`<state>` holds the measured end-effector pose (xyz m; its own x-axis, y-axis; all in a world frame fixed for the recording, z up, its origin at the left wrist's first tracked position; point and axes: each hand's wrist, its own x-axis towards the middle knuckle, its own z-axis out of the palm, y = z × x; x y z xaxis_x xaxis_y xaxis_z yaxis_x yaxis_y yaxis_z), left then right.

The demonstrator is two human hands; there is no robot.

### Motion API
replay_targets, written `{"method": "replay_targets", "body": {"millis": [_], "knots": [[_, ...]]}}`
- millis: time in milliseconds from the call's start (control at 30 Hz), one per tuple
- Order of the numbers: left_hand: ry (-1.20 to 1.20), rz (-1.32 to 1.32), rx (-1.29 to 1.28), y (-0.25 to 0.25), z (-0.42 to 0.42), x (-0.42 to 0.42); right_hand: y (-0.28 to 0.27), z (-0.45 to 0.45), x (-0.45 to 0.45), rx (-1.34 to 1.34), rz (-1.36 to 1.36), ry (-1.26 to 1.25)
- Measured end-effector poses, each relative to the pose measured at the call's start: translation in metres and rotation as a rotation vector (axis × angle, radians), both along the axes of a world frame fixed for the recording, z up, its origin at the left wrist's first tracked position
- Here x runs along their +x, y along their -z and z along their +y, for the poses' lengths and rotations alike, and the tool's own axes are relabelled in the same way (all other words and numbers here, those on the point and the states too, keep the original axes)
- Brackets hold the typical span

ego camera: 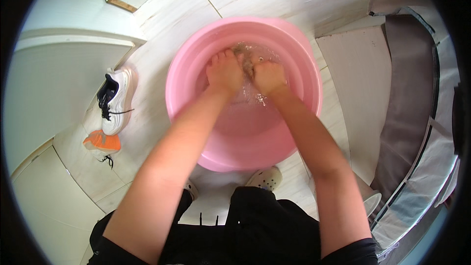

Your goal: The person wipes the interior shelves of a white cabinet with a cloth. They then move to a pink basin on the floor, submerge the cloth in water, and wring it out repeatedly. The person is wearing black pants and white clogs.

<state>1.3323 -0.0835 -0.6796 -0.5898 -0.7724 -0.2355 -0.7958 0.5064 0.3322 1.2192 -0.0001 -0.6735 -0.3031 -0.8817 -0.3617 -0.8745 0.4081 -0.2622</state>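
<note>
A round pink plastic basin stands on the floor before me with water in it. Both of my arms reach down into it. My left hand is curled with its knuckles up, at the water's surface. Close to its right, my right hand is closed in a fist. A wet grey-brown piece of fabric shows between the two hands, and both appear to grip it. Most of this fabric is hidden under the hands and the splashing water, so its shape cannot be made out.
White sneakers with black laces lean by a cabinet at left, beside an orange-and-white shoe. At right are a pale board, a grey fabric-sided item and a white cylindrical container. My cream clog nears the basin.
</note>
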Motion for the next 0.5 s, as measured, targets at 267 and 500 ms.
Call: {"method": "replay_targets", "body": {"millis": [267,500], "knots": [[0.313,0.120,-0.103,-0.087,-0.020,0.072,-0.084,0.067,0.018,-0.536,0.123,-0.085],[0.326,0.388,0.045,-0.124,-0.011,0.084,-0.156,0.087,0.023,-0.385,-0.390,0.222]]}}
